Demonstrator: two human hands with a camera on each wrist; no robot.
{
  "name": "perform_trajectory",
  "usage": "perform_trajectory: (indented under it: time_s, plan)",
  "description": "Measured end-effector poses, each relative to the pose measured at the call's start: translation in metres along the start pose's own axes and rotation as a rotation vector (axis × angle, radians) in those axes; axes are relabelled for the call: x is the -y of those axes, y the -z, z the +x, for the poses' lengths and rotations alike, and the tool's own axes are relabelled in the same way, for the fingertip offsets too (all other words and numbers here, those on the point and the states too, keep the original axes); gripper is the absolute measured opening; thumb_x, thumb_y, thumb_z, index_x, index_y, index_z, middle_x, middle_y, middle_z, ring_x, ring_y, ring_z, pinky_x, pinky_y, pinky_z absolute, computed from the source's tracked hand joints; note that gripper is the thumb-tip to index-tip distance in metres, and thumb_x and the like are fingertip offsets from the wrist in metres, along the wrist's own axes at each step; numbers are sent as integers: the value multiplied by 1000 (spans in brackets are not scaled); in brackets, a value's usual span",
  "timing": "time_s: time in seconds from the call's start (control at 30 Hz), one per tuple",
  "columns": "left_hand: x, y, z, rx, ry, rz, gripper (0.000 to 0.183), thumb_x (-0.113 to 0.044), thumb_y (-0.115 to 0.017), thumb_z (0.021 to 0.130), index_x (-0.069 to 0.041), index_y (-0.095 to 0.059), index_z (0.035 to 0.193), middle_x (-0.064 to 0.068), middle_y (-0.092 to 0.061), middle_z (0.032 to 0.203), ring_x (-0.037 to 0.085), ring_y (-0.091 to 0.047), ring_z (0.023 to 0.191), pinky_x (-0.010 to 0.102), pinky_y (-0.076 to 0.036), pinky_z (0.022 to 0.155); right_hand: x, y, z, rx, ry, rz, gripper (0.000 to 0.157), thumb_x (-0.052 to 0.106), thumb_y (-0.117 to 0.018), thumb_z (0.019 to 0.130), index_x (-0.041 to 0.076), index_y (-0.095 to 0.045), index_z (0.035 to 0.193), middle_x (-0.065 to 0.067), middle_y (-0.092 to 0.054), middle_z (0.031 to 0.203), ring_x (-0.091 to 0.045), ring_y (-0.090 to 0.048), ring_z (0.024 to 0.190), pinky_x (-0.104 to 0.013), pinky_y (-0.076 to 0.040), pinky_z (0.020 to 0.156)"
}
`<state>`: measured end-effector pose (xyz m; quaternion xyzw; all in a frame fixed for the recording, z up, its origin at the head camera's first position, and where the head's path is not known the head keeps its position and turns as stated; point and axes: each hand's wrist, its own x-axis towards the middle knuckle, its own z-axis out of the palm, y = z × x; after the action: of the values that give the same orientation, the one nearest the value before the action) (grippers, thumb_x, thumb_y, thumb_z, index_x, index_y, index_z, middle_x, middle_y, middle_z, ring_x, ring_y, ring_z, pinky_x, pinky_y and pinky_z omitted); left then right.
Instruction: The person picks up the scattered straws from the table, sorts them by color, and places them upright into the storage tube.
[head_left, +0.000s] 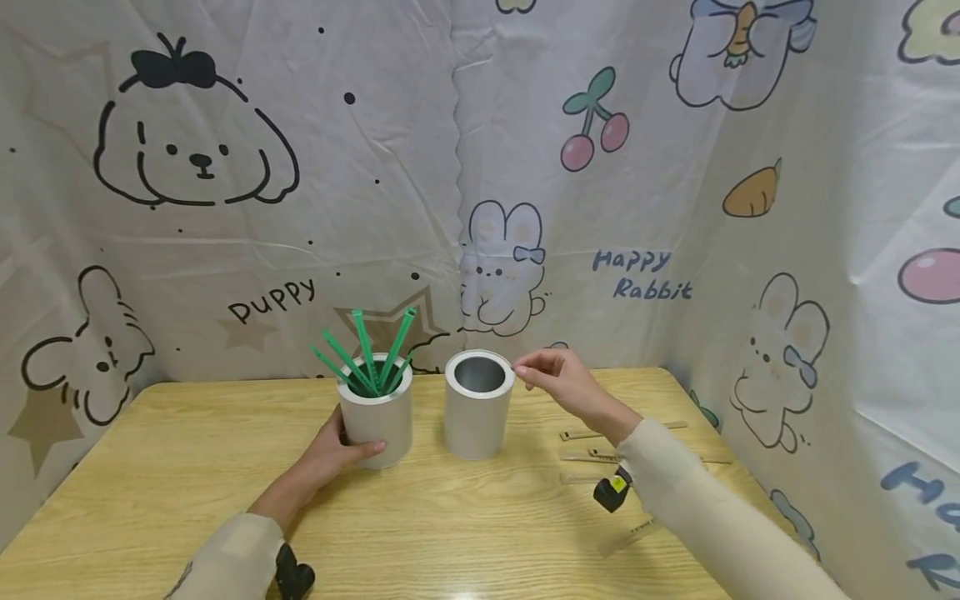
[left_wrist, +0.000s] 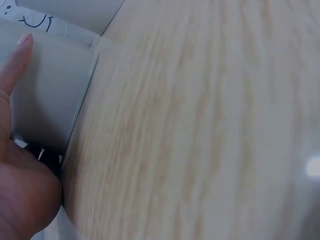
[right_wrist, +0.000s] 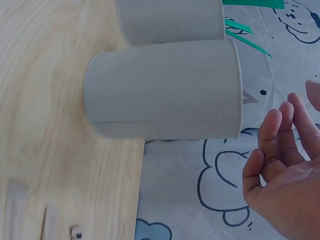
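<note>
Two white cylindrical holders stand side by side on the table. Several thin green sticks (head_left: 365, 350) lean out of the left holder (head_left: 386, 429). My left hand (head_left: 327, 454) grips that holder low on its left side, thumb across the front; its other fingers are hidden behind. The left wrist view shows the thumb lying along the holder's wall (left_wrist: 60, 80). No sticks show inside the right holder (head_left: 477, 425). By its rim, on the right, is my right hand (head_left: 562, 383). In the right wrist view its fingers (right_wrist: 286, 132) are loosely bent, with nothing visible between them and the thumb.
Several thin tan strips (head_left: 581, 457) with dark print lie on the right of the wooden table (head_left: 465, 533), partly under my right forearm. A printed cloth (head_left: 390, 167) with cartoon animals hangs behind the table and along its sides.
</note>
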<state>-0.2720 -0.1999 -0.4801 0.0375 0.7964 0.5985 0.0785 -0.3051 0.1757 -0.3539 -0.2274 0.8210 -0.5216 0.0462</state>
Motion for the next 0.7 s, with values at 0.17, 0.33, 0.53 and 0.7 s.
perform_trajectory:
  time_s: [0.17,0.33,0.53,0.7]
  plan:
    - [-1,-1,1,-11,-13,4,109,-31,-78,90,-11,1,162,21,-16,167,43,-19,154,62,-20,125,-6,7,-14,19,-13,-26,27,20,-60,103,-3,-69,115,6,-63,92,-21,-59,88,-32,-48,87]
    - [-2,-1,-1,-14,-29,15,111,-30,-78,89,-11,3,162,21,-15,167,43,-19,154,62,-19,125,-16,14,-25,22,-15,-49,26,19,-61,102,-2,-69,115,5,-65,96,-19,-60,87,-27,-51,83]
    - [1,0,-2,-14,-72,32,111,-25,-79,88,-9,2,162,23,-19,166,44,-24,152,62,-22,124,-24,21,-34,19,-38,-96,27,21,-62,102,0,-70,116,-1,-66,99,-15,-60,86,-26,-52,80]
    - [1,2,-6,-40,-97,77,115,-25,-80,87,-7,5,162,25,-14,167,47,-20,153,64,-19,124,-26,28,-40,-5,-24,-114,27,19,-62,102,-2,-70,117,-5,-67,100,-15,-61,85,-25,-51,79]
